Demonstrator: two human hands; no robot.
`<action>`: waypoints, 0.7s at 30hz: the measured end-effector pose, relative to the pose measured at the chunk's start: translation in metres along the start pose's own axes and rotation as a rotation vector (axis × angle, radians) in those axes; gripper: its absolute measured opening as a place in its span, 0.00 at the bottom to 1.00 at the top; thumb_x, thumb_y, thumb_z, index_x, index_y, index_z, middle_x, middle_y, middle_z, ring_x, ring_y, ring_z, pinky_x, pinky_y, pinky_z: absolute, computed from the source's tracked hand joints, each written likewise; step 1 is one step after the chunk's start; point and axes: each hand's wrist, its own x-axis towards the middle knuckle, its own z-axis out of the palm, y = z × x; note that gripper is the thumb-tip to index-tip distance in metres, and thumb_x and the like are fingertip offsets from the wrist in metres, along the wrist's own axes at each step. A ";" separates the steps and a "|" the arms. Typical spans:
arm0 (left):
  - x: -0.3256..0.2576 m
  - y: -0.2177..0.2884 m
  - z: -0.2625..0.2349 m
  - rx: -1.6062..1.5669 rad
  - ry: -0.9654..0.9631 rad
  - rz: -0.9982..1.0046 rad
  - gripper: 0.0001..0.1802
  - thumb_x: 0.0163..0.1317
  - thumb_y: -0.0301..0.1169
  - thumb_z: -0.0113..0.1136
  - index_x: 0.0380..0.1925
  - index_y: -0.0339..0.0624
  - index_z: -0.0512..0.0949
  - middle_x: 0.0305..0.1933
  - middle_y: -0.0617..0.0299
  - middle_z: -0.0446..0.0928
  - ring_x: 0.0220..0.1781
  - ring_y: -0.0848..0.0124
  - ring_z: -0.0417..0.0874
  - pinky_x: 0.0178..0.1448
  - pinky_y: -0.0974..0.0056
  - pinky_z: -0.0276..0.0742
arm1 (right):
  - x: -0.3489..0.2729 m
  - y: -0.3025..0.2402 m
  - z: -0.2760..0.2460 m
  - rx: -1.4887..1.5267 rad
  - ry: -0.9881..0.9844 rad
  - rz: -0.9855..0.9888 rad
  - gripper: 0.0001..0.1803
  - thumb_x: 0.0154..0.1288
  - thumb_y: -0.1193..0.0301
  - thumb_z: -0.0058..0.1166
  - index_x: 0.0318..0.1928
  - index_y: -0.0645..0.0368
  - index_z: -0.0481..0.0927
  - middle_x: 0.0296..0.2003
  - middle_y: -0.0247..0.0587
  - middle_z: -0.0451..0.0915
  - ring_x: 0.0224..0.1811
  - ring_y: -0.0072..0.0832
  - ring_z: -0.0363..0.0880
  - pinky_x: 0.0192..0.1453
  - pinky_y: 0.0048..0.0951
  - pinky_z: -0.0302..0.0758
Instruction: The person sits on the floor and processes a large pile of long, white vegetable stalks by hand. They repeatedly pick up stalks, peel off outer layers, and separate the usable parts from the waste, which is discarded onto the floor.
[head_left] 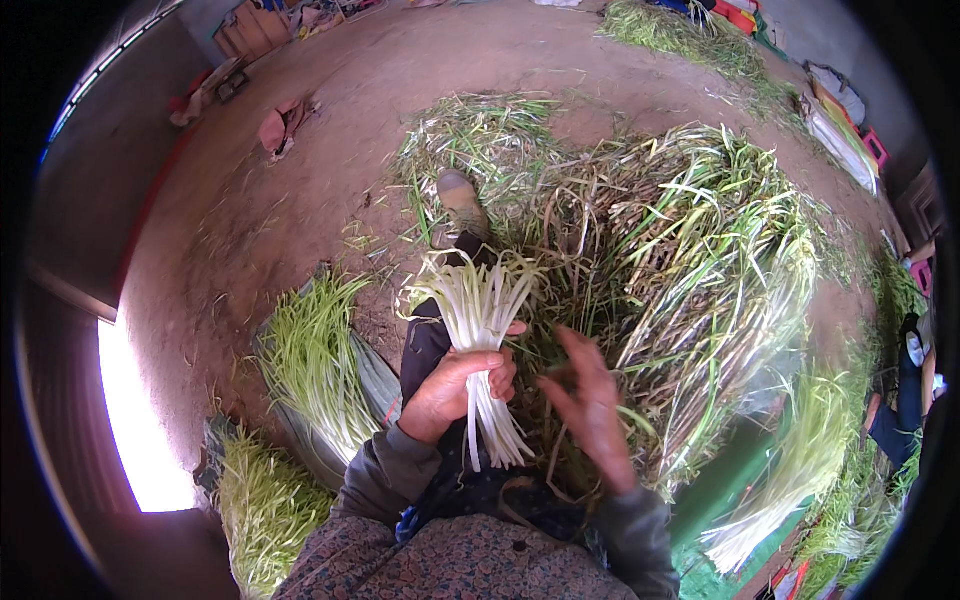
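My left hand (468,386) is wrapped round a bunch of leek-like greens (482,306) in front of my lap. Its white stalks spread into pale, curling tips on the far side, and the stalk ends hang below my fist toward me. Just to the right, my right hand (590,405) is raised with its fingers apart, slightly blurred, holding nothing. It is close to the bunch but does not touch it. Beyond and to the right lies a big heap of long greens (690,270) with green leaves and brownish stalks.
Pale green bunches lie left of me, one pile (320,360) on a grey sheet, another pile (265,510) nearer. At right, white-stalked greens (790,480) rest by a green surface (715,510). Loose trimmings (480,135) lie by my shoe (460,195). Another person (905,370) is at the right edge.
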 end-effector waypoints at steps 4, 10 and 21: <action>-0.005 0.001 0.003 0.040 0.030 -0.001 0.32 0.53 0.29 0.54 0.58 0.35 0.57 0.17 0.60 0.66 0.19 0.71 0.69 0.27 0.66 0.68 | 0.013 0.055 0.040 0.184 -0.185 0.002 0.07 0.57 0.72 0.52 0.36 0.62 0.75 0.25 0.39 0.77 0.20 0.22 0.74 0.24 0.21 0.71; -0.009 0.006 -0.008 0.059 0.057 -0.013 0.30 0.53 0.31 0.54 0.56 0.33 0.59 0.18 0.60 0.68 0.19 0.71 0.69 0.25 0.67 0.67 | -0.042 0.125 0.002 0.505 0.032 0.627 0.12 0.62 0.66 0.46 0.34 0.64 0.74 0.19 0.32 0.73 0.18 0.18 0.71 0.21 0.18 0.68; -0.017 0.001 -0.011 0.008 0.089 -0.155 0.10 0.55 0.33 0.50 0.35 0.40 0.68 0.17 0.60 0.66 0.19 0.69 0.67 0.27 0.64 0.63 | -0.001 0.052 -0.009 -0.281 0.050 0.095 0.15 0.56 0.73 0.52 0.44 0.64 0.71 0.28 0.52 0.76 0.28 0.45 0.76 0.28 0.33 0.72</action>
